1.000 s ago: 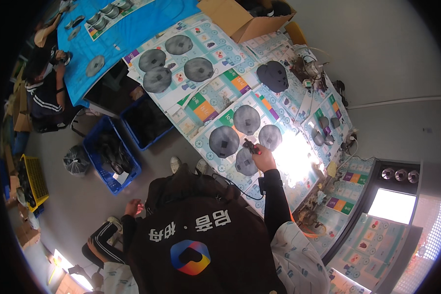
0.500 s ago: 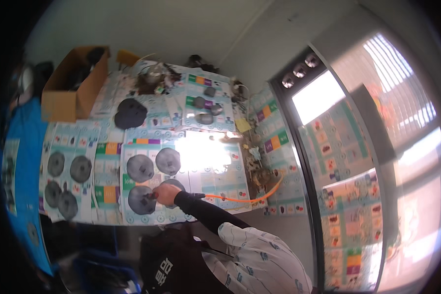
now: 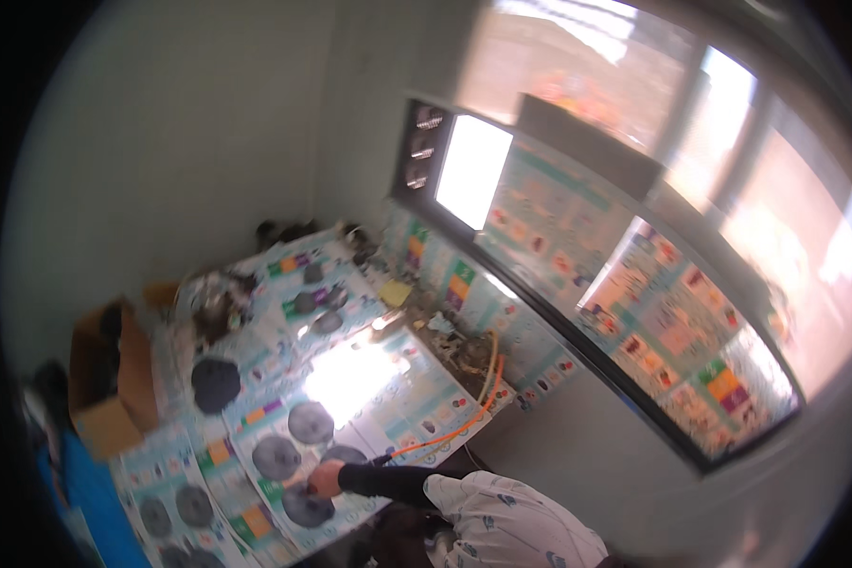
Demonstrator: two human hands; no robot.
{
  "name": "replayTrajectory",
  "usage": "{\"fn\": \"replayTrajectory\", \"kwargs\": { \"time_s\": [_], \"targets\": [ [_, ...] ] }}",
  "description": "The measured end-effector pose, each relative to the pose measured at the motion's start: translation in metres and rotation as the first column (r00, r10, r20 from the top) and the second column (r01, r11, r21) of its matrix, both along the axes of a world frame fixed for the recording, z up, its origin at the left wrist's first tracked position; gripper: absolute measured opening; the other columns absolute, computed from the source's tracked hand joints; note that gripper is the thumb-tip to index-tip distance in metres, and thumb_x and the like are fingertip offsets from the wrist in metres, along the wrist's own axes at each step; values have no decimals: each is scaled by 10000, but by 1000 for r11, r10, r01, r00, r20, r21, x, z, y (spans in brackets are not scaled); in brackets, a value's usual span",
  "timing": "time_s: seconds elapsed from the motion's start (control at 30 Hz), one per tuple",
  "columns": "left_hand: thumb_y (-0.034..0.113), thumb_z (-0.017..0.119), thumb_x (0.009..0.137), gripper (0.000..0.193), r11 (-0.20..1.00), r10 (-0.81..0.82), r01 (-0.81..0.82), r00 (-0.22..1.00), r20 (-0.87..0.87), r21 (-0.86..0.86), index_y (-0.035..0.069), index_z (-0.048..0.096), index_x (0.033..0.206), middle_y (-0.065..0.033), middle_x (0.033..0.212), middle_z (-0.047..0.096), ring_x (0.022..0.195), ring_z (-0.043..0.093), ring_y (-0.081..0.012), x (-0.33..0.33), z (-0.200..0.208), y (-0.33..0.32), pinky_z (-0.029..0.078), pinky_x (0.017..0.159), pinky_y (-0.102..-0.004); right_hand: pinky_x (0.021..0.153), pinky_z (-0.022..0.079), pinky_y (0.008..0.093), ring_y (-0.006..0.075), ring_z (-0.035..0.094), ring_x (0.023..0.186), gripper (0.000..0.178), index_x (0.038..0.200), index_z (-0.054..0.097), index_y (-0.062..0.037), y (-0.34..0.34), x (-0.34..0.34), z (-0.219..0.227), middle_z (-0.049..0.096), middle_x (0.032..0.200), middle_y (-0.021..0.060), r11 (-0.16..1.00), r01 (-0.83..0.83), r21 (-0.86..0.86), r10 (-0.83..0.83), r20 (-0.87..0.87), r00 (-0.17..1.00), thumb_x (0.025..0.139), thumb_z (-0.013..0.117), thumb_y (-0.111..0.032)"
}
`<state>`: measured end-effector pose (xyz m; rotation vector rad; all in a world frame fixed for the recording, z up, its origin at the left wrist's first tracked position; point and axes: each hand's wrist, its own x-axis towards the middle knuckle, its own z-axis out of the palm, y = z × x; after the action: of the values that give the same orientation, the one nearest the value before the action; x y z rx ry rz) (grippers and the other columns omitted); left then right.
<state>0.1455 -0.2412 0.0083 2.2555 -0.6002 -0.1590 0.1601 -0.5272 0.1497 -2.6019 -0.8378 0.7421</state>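
My right hand (image 3: 325, 479), below a black sleeve, is closed over a round dark-grey piece (image 3: 308, 509) near the table's front edge. What its fingers grip is too small and blurred to name. An orange hose (image 3: 456, 432) reaches a dark fitting (image 3: 381, 461) that passes behind the forearm. Around the hand lie more grey round pieces: one at its upper left (image 3: 276, 458), another farther back (image 3: 310, 422), and a third partly covered by the wrist (image 3: 346, 455). My left hand is out of sight.
The table is covered with printed sheets (image 3: 435, 383). A dark stack (image 3: 215, 384) and an open cardboard box (image 3: 128, 428) stand at left, with more grey discs (image 3: 194, 506) nearer. Small grey pieces (image 3: 327, 322) lie farther back. A dark-framed, paper-covered window panel (image 3: 559, 322) rises at right.
The view has tilted up and turned, so the table sits lower and more window shows. My right hand stays over the same near disc.
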Motion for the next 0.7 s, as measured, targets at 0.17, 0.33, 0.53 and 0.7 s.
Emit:
{"fn": "replayTrajectory", "kwargs": {
  "time_s": [0.17, 0.33, 0.53, 0.7],
  "targets": [
    [299, 714, 902, 268, 944, -300, 247, 920, 252, 218, 75, 676, 1045, -130, 903, 695, 842, 677, -307, 125, 80, -55, 563, 719, -467, 819, 563, 485, 370, 726, 940, 246, 923, 791, -74, -3, -19, -1, 765, 953, 170, 994, -2, 109, 5, -24, 1000, 810, 655, -246],
    [298, 720, 889, 265, 908, -331, 202, 883, 333, 367, 80, 681, 1034, -139, 903, 689, 867, 675, -328, 91, 80, -40, 567, 742, -489, 801, 561, 509, 387, 726, 924, 267, 920, 792, -68, 2, -28, -18, 770, 961, 171, 999, -46, -8, 45, -71, 996, 806, 644, -258],
    [297, 728, 873, 262, 836, 198, -201, 978, 61, 511, 86, 686, 1022, -150, 902, 682, 897, 672, -354, -344, -52, 111, 570, 769, -516, 995, 527, 495, 391, 678, 1136, 422, 1279, 733, -172, -27, -29, -12, 741, 1197, 158, 995, -88, 44, 92, -86, 992, 898, 558, -222],
    [225, 630, 941, 214, 565, 738, -819, 557, -381, -102, 30, 674, 1016, -121, 868, 734, 706, 716, -266, -481, -125, 81, 570, 619, -381, 838, 552, 497, 423, 702, 953, 294, 1141, 761, -142, -11, -22, -12, 740, 990, 207, 990, -11, 139, 20, -66, 998, 893, 616, -202]
  ]
}}
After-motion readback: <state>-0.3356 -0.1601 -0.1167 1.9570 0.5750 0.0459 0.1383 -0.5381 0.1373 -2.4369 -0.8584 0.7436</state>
